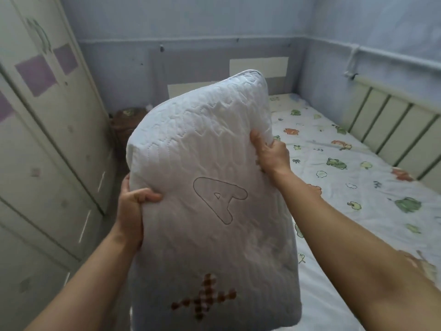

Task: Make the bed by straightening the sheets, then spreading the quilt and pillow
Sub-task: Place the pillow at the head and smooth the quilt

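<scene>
The big white quilted pillow (202,144) with a stitched A is up in the air, near the flat white animal-print sheet (358,177). The left hand (133,209) and right hand (273,155) squeeze its two sides, fingers (256,139) curled into the cloth, so it cannot drop.

pillow (205,187) | stitched outline letter "A", centre of face | brown checkered "X" mark, lower face
</scene>
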Available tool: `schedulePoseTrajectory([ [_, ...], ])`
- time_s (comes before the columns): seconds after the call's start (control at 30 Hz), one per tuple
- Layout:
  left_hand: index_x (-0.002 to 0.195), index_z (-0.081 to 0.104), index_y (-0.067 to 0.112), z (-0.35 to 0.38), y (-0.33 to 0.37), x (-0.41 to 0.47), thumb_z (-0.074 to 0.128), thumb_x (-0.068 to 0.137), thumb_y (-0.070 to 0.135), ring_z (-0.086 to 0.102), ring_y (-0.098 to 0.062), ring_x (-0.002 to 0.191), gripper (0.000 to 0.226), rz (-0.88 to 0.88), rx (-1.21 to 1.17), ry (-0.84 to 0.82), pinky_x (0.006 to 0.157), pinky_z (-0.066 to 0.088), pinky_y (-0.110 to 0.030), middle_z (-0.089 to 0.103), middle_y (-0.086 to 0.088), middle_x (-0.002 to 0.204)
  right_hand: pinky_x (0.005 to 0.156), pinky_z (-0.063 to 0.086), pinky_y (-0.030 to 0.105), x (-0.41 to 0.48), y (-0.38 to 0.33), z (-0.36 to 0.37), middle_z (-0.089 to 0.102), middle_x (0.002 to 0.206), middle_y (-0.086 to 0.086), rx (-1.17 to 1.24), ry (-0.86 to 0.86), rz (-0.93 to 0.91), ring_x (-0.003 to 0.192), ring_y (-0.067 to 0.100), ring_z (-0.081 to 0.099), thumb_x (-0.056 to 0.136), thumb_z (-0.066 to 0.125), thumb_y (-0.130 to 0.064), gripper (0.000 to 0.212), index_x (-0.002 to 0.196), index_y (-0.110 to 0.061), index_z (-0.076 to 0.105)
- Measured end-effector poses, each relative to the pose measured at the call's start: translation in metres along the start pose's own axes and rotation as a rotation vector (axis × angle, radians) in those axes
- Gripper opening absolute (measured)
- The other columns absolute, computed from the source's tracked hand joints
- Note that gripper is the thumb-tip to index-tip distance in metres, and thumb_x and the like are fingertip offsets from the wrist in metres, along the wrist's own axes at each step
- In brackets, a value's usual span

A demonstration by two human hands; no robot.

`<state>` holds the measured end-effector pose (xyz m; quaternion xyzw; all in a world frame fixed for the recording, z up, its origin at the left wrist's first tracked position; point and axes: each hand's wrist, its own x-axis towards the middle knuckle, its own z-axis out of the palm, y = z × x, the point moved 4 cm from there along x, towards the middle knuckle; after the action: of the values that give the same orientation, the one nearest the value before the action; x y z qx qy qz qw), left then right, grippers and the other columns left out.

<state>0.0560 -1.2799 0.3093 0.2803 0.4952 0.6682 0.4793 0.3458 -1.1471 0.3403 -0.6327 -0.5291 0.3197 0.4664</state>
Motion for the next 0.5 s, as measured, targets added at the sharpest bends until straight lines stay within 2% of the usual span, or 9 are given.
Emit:
schedulePoseTrajectory([
  [0.13, 0.131, 0.049, 0.010, -0.032, 0.010, 0.070, 0.059, 0.041, -0.001, 0.060, -0.042, 0.105, 0.091, -0.051, 0.007, -0.158, 0.085, 0.052, -0.053, 0.057, -0.025, 0.126, 0.074, 0.057, 0.042, -0.004, -0.014, 0.038, 0.068, 0.062, -0.003, -0.044, 0.140, 0.054, 0.063, 0.019, 0.068, 0.074, 0.055, -0.078, 0.069, 0.082, -0.011, 0.066],
  [0.23, 0.132, 0.050, 0.012, -0.052, 0.032, 0.115, 0.058, 0.044, -0.002, 0.058, -0.044, 0.109, 0.089, -0.115, 0.033, -0.274, 0.080, 0.055, -0.050, 0.057, -0.025, 0.126, 0.074, 0.057, 0.042, -0.018, -0.028, 0.070, 0.067, 0.060, -0.003, -0.043, 0.262, 0.114, 0.062, 0.019, 0.068, 0.074, 0.056, -0.077, 0.065, 0.076, -0.012, 0.066],
  [0.37, 0.131, 0.048, 0.010, -0.066, 0.065, 0.155, 0.056, 0.042, -0.002, 0.061, -0.037, 0.098, 0.091, -0.139, 0.057, -0.357, 0.071, 0.057, -0.043, 0.058, -0.025, 0.124, 0.074, 0.058, 0.045, -0.028, -0.049, 0.100, 0.069, 0.066, -0.002, -0.036, 0.347, 0.174, 0.064, 0.020, 0.069, 0.068, 0.055, -0.082, 0.073, 0.080, -0.012, 0.065],
  [0.5, 0.133, 0.049, 0.014, -0.071, 0.087, 0.183, 0.055, 0.045, -0.005, 0.062, -0.038, 0.099, 0.090, -0.138, 0.055, -0.441, 0.067, 0.058, -0.042, 0.061, -0.022, 0.121, 0.073, 0.058, 0.043, -0.029, -0.067, 0.117, 0.071, 0.066, 0.000, -0.023, 0.420, 0.159, 0.063, 0.020, 0.069, 0.071, 0.054, -0.081, 0.073, 0.081, -0.010, 0.068],
])
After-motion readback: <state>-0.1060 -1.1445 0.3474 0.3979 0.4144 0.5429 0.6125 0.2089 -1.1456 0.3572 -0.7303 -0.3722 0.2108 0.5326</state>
